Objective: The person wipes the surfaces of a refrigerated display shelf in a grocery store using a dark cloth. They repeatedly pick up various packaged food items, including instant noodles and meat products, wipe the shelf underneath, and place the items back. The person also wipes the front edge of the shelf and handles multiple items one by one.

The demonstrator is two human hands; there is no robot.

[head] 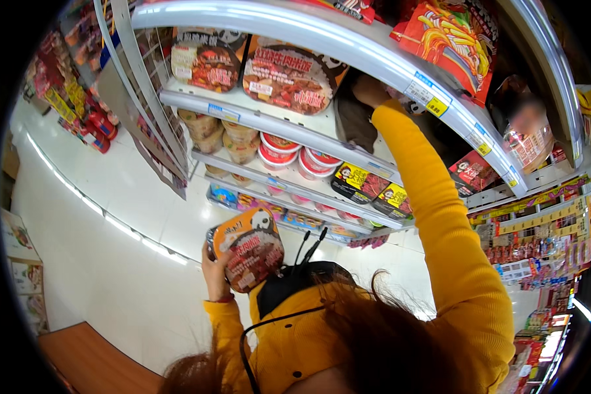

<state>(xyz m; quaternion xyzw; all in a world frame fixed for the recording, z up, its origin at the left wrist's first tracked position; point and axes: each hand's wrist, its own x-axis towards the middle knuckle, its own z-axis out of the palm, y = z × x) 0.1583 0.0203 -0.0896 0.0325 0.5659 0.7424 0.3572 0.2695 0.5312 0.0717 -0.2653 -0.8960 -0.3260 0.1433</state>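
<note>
My left hand [216, 268] holds a boxed instant rice meal [253, 246] in an orange and brown package with a panda on it, low before my body. My right arm reaches up to a shelf, and my right hand [369, 91] is partly in shadow beside a dark cloth-like item [354, 115]. Its fingers are mostly hidden, so what they touch cannot be told. Left of that hand, on the same shelf, stand a large rice meal box [290, 74] and another box [207, 59].
Lower shelves hold red and white tubs [278, 150], paper bowls [241, 143] and black and yellow boxes [359, 182]. A curved metal shelf edge [295, 22] passes above my right arm. A wire side panel [152, 83] is at left; a brown wooden surface [98, 362] lies lower left.
</note>
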